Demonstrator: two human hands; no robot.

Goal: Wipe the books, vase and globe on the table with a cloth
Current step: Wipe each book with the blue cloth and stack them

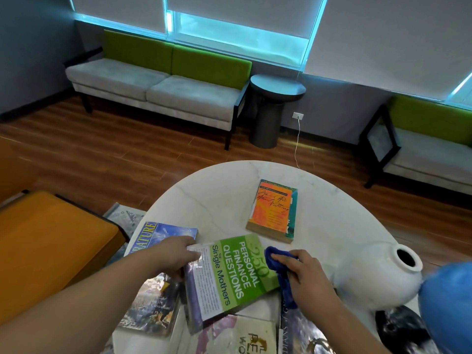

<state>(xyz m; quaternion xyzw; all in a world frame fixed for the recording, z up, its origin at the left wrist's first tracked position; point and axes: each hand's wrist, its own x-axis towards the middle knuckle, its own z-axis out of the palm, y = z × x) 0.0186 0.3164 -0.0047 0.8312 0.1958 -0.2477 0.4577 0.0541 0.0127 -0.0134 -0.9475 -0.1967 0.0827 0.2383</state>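
Note:
A green and white book lies tilted on top of other books near the front of the round marble table. My left hand holds its upper left corner. My right hand grips a blue cloth against the book's right edge. An orange book lies alone farther back. A white vase stands at the right, with the blue globe at the frame's right edge on a dark base.
A blue literature book lies under my left hand, with more books at the front edge. An orange seat stands left of the table. Beyond are a grey-green sofa, a round side table and a charging cable.

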